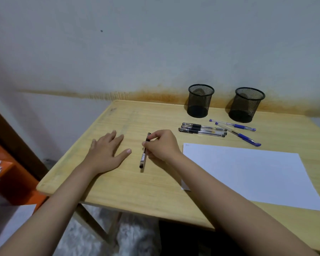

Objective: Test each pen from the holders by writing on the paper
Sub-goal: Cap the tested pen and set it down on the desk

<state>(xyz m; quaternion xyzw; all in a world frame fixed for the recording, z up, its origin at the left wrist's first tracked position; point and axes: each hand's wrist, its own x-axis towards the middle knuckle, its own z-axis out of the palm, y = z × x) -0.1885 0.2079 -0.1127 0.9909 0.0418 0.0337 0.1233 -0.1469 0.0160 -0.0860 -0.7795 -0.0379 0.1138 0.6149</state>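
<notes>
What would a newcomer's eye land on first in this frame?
Probably the two hands at the middle of the light wooden table: the right hand pinches a dark slim pen lying on the wood, while the left hand rests flat beside it. Next come the two black mesh pen holders by the stained wall, with clear-barrelled black and blue pens lying before them, and the white paper sheet to the right.

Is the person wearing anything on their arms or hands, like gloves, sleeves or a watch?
Nothing shows. Both forearms are bare up to the picture's edge, with no sleeves in view. The left hand and right hand have no gloves, rings, watch or bracelet visible.
</notes>
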